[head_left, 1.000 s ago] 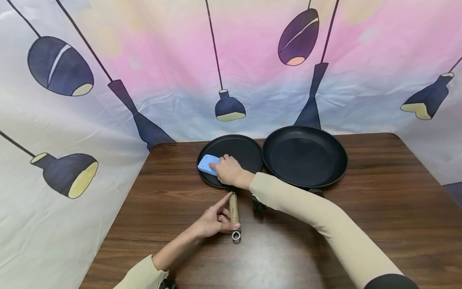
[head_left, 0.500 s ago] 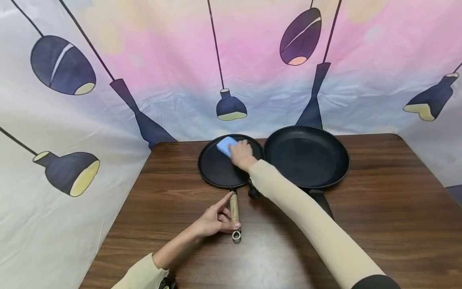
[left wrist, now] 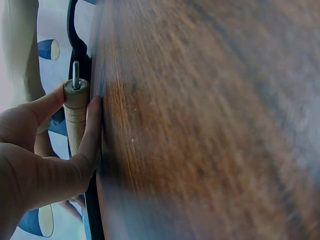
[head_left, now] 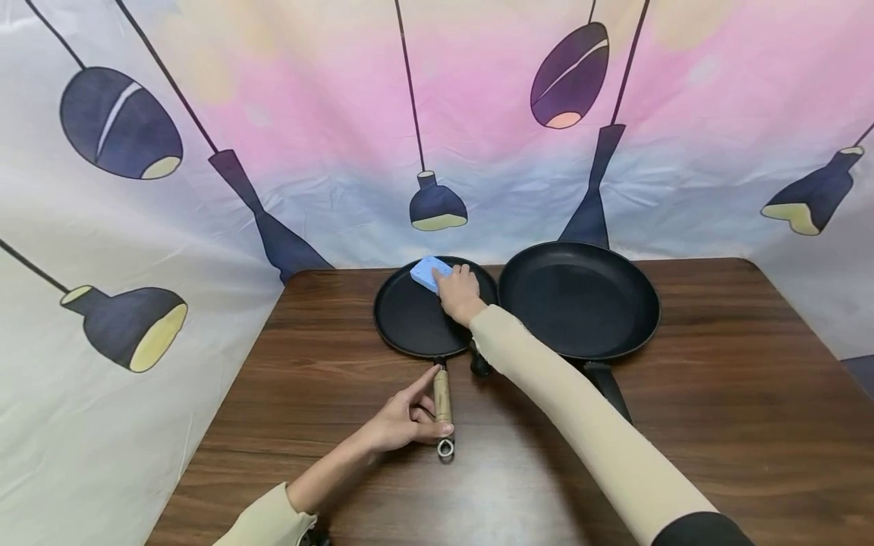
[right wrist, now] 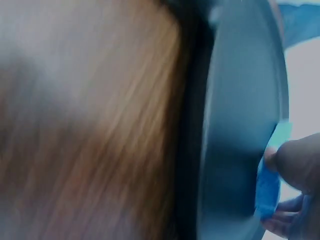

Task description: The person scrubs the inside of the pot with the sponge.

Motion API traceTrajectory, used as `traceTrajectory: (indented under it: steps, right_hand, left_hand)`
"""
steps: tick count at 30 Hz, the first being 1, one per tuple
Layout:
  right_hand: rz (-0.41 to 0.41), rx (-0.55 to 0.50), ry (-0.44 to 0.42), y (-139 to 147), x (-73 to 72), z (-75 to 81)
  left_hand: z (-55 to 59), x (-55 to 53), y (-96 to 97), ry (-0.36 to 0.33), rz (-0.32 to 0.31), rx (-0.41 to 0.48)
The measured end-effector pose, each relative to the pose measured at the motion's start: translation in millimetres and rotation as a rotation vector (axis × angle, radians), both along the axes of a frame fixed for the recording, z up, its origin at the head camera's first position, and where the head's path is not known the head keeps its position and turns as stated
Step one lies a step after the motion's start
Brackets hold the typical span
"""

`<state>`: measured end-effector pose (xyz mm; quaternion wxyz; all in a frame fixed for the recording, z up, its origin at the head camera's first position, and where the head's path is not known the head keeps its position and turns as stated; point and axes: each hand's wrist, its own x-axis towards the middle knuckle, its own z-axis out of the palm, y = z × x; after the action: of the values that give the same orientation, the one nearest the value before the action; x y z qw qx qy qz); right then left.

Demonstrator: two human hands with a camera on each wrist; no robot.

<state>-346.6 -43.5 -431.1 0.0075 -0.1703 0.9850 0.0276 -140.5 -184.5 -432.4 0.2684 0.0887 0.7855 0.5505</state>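
Observation:
A flat black crepe pan (head_left: 410,322) lies on the table, its wooden handle (head_left: 442,398) toward me. My left hand (head_left: 401,419) holds that handle between thumb and fingers; in the left wrist view the handle's end (left wrist: 76,95) shows between them. Over the far part of the crepe pan, my right hand (head_left: 459,293) grips a blue sponge (head_left: 427,272) flat against the cooking surface. The right wrist view is blurred but has the sponge (right wrist: 267,187) under the fingers, against the pan.
A larger, deeper black frying pan (head_left: 580,303) stands close against the crepe pan's right side. Its black handle (head_left: 608,390) is partly hidden by my right sleeve. Behind the wooden table (head_left: 307,364) hangs a cloth backdrop (head_left: 328,114) printed with lamps.
My right hand has slid the sponge from the crepe pan's left side to its far part, away and to the right. The left hand has stayed on the handle.

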Motion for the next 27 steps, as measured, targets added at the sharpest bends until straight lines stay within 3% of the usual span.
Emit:
traceTrajectory:
  steps: [4, 9, 13, 15, 21, 27]
  right_hand:
    - [0.088, -0.039, -0.043, -4.1, 5.2, -1.3]
    - [0.278, -0.022, -0.061, -15.7, 24.7, 5.7]
    - [0.429, 0.001, -0.08, -6.7, 35.0, 14.9]
    - [0.48, -0.018, -0.137, 3.3, 36.5, 20.2]
    - [0.525, -0.057, -0.36, 30.6, 36.3, 35.4]
    - [0.513, -0.041, -0.438, 46.3, 32.1, 40.8]
  left_hand:
    - [-0.4, 0.7, 1.1, -0.012, 0.007, -0.007]
    - [-1.0, -2.3, -0.6, -0.01, -0.001, -0.019]
    - [-1.0, -4.6, -2.2, -0.011, 0.001, 0.001]
    - [-1.3, -4.9, -2.2, -0.01, 0.007, 0.008]
    - [-1.7, -4.1, -1.8, -0.002, 0.01, -0.009]
    - [-2.0, -2.1, 1.1, 0.01, -0.012, -0.02]
